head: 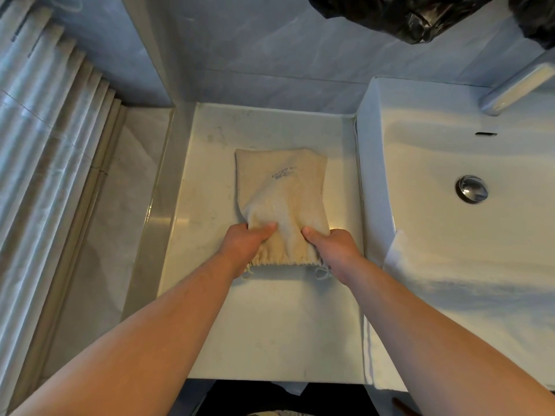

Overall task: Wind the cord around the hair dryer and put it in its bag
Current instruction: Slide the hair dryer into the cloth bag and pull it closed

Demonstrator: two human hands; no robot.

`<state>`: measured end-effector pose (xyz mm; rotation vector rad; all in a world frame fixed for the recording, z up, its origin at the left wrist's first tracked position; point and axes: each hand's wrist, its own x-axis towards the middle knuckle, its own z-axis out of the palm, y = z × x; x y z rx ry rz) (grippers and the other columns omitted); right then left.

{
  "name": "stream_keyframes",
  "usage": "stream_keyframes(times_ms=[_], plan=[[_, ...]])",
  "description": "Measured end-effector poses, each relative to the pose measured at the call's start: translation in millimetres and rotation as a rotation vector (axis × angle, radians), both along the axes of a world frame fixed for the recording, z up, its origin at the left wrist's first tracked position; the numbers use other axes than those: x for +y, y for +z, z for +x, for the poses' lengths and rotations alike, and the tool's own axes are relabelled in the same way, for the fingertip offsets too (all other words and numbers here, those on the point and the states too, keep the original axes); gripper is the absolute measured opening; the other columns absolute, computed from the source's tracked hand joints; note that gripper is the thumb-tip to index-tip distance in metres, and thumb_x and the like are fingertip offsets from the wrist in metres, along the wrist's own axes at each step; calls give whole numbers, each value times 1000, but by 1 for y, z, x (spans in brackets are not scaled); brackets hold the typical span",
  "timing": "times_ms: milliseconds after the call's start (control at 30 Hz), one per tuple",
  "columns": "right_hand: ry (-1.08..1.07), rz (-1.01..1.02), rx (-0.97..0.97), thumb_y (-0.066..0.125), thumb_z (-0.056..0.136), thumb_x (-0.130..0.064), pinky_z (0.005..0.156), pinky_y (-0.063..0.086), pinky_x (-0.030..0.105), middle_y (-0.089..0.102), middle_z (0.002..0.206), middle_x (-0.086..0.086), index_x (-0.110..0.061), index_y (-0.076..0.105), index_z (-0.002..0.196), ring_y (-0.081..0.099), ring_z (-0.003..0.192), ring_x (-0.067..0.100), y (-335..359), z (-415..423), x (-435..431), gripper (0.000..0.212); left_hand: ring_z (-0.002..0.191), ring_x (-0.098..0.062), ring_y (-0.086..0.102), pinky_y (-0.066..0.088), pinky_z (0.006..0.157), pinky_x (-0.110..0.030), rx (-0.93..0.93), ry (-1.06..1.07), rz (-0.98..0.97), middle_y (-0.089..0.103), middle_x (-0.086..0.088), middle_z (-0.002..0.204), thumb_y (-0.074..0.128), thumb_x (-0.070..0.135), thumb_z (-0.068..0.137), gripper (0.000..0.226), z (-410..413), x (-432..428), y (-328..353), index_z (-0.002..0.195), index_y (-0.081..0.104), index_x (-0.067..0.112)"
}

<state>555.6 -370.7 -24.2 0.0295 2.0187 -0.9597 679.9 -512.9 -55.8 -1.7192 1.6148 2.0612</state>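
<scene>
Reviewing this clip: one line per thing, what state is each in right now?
bag: lying flat on the counter, bulging, its gathered mouth toward the person
left hand: gripping the bag near its mouth
right hand: gripping the bag near its mouth
hair dryer: not visible
sink: dry-looking, drain stopper in place

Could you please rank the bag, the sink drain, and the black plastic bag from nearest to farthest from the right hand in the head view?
1. Bag: gripped by the right hand at its gathered end.
2. Sink drain: to the right, in the basin.
3. Black plastic bag: top right, farthest.
</scene>
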Motion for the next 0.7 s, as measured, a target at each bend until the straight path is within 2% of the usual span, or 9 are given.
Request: stream_keyframes(times_ms=[100, 167, 233, 300, 367, 433, 500, 600, 700], plan=[[-22, 0, -14, 78, 73, -47, 61, 59, 56, 67, 83, 16, -8, 61, 84, 67, 74, 35, -1, 0, -5, 44, 84, -26, 74, 60, 80, -42, -21, -40, -113, 76, -10, 87, 80, 30, 80, 28, -2, -7, -3, 91, 73, 5], [-31, -17, -33, 78, 73, -49, 57, 59, 45, 68, 86, 14, -8, 61, 92, 67, 76, 34, -1, 0, -7, 49, 84, -26, 73, 60, 81, -42, -12, -44, -121, 75, -9, 86, 79, 29, 80, 27, -1, -10, -1, 91, 73, 5], [-15, -32, -66, 74, 75, -53, 52, 51, 32, 68, 86, 10, -10, 60, 100, 64, 70, 27, -1, -1, -5, 51, 87, -24, 72, 59, 80, -37, -1, -36, -97, 74, -7, 91, 78, 31, 81, 27, 4, -12, 5, 96, 71, 9], [35, -33, -108, 67, 80, -56, 51, 45, 26, 66, 79, 7, -13, 61, 101, 58, 62, 20, -1, 2, 6, 48, 85, -21, 70, 58, 74, -34, -8, -18, -11, 73, -6, 96, 77, 32, 83, 31, 17, -10, 10, 103, 66, 11], [95, -27, -155, 61, 85, -55, 59, 47, 28, 64, 79, 6, -15, 62, 96, 58, 68, 21, -4, 9, 20, 42, 74, -20, 65, 54, 61, -31, -50, -86, 81, 69, -9, 91, 75, 26, 85, 29, 34, -4, 14, 104, 61, 10], [104, -66, -205, 63, 87, -48, 74, 50, 35, 71, 88, 8, -14, 65, 95, 64, 80, 24, -11, 18, 36, 35, 66, -20, 63, 55, 57, -33, -76, -179, 144, 66, -13, 86, 69, 13, 89, 19, 51, 3, 15, 102, 58, 8], [74, -111, -217, 62, 90, -38, 77, 47, 38, 70, 81, 7, -10, 65, 96, 64, 77, 23, -16, 27, 49, 29, 59, -15, 57, 51, 50, -26, -71, -192, 167, 65, -14, 85, 59, 5, 94, 7, 62, 7, 14, 100, 56, 7], [-45, -146, -222, 58, 95, -28, 65, 45, 38, 51, 61, 4, -7, 58, 85, 49, 58, 20, -14, 37, 57, 23, 45, -9, 35, 27, 37, -19, -125, -237, 142, 62, -15, 83, 47, 4, 99, 5, 67, 1, 11, 100, 51, 6], [-122, -157, -287, 51, 99, -22, 46, 25, 25, 41, 60, 1, -11, 52, 77, 28, 49, 11, -8, 42, 59, 24, 45, -12, 30, 22, 40, -21, -178, -233, 75, 60, -17, 77, 49, 5, 97, 4, 68, -5, 11, 95, 52, 4]])
